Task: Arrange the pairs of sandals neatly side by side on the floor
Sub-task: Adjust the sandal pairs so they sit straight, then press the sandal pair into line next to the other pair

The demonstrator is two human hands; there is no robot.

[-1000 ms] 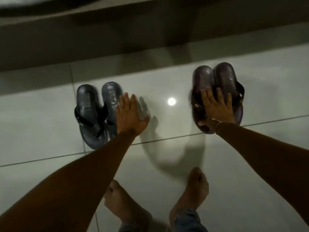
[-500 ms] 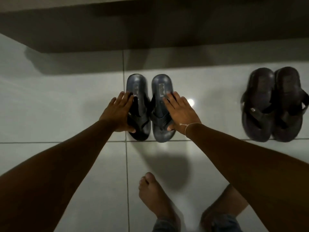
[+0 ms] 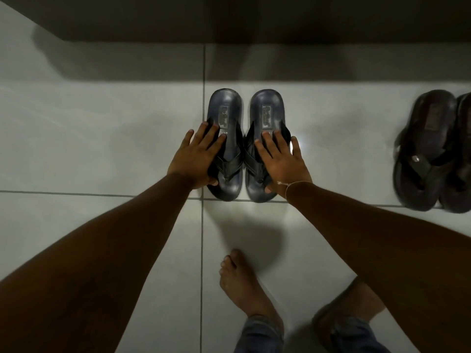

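Pale glossy tile floor (image 3: 102, 138) with dark grout lines, and a dim wall or ledge running along the top edge, so the lighting isn't great. You've got both hands down on the blue-grey pair of sandals (image 3: 243, 123), which sits dead centre with the toes pointing back at you and the heels toward the wall.

Your left hand (image 3: 197, 159) is pressed flat along the outer edge of the left sandal (image 3: 224, 115), fingers spread wide, not gripping anything. Your right hand (image 3: 284, 161) is doing the same on the right sandal (image 3: 266, 113), fingers splayed open over the strap and outer edge. Looks like you're squeezing the two together from both sides. They're already just beside each other and roughly parallel, with the front ends sitting about on the grout line.

So I'd say this pair is basically done. The dark brown pair (image 3: 430, 154) is off at the right edge, well apart and partly cut off by the frame. Next move is probably to let go here and check whether that pair needs to come nearer or get squared up.

As for writing, each blue sandal has a small rectangular label on the heel bed, but it's too blurry to read. Your bare foot (image 3: 242, 284) is planted just behind.
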